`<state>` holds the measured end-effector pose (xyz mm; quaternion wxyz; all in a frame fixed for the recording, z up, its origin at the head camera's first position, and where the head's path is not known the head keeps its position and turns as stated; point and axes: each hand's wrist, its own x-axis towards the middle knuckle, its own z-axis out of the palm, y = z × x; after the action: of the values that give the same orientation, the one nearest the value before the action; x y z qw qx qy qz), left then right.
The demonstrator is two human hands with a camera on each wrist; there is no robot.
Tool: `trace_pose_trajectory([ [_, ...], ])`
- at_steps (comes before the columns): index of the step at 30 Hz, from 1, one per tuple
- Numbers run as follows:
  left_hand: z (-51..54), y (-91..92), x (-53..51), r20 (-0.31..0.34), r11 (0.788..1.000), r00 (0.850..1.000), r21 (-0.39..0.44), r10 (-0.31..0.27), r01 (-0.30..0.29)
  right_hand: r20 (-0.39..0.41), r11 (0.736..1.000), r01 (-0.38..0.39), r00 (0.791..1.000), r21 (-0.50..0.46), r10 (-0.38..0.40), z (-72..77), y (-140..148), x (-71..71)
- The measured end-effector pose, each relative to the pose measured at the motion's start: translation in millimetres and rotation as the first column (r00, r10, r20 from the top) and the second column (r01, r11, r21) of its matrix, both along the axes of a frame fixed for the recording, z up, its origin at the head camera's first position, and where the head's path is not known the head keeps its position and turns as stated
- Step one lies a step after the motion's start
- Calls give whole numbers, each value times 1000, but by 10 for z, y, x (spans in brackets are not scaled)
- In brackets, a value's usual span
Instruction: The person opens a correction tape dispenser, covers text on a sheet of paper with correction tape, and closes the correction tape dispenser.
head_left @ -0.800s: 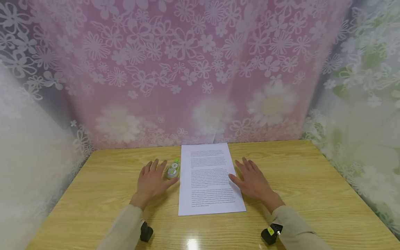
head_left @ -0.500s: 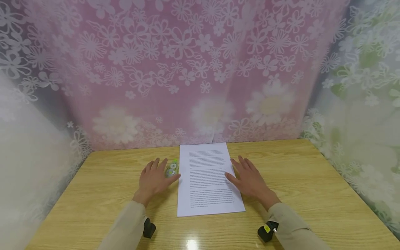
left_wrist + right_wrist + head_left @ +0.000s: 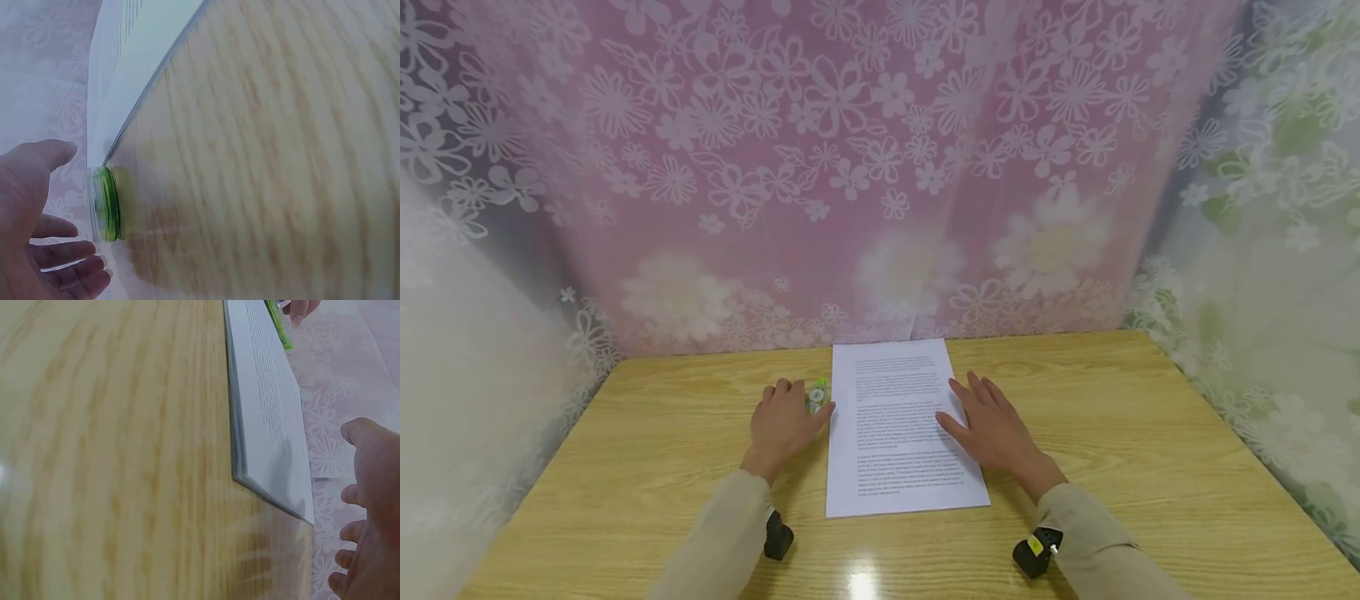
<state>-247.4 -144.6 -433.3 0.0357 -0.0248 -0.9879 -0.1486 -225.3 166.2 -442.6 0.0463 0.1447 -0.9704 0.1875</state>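
A green, clear-cased correction tape (image 3: pixel 817 395) lies on the table just left of a stack of printed paper (image 3: pixel 902 492). My left hand (image 3: pixel 782 423) is over the tape's left side, thumb toward the paper's edge. In the left wrist view, the thumb and bent fingers stand around the tape's green body (image 3: pixel 109 203) with a gap. Part of the tape is hidden by the hand in the head view. My right hand (image 3: pixel 996 429) hovers at the paper's right edge, fingers spread and holding nothing. The right wrist view shows that hand (image 3: pixel 375 512) above the sheets.
The wooden table (image 3: pixel 1150 450) ends at a pink flowered curtain (image 3: pixel 790 250) behind the paper. Pale flowered cloths hang at both sides. A small black camera (image 3: pixel 778 535) is strapped under the left wrist and another black camera (image 3: pixel 1032 553) under the right.
My left hand has moved right and closer over the correction tape, its fingers bending more. My right hand has shifted slightly left over the paper's edge. Paper and tape stay in place.
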Motion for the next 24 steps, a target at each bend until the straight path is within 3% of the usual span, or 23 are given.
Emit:
trace_pose_trajectory([
  [6,12,63,-46,50,998,997,25,55,-56,11,1000,6,1000,-14,-6,-7,-14,-6],
  [13,-24,78,-101,78,996,993,17,86,-88,26,1000,3,1000,-27,-3,-20,-24,0],
  [24,17,99,-188,109,992,986,-15,127,-126,33,1000,5,999,-17,-5,-54,-37,-4],
])
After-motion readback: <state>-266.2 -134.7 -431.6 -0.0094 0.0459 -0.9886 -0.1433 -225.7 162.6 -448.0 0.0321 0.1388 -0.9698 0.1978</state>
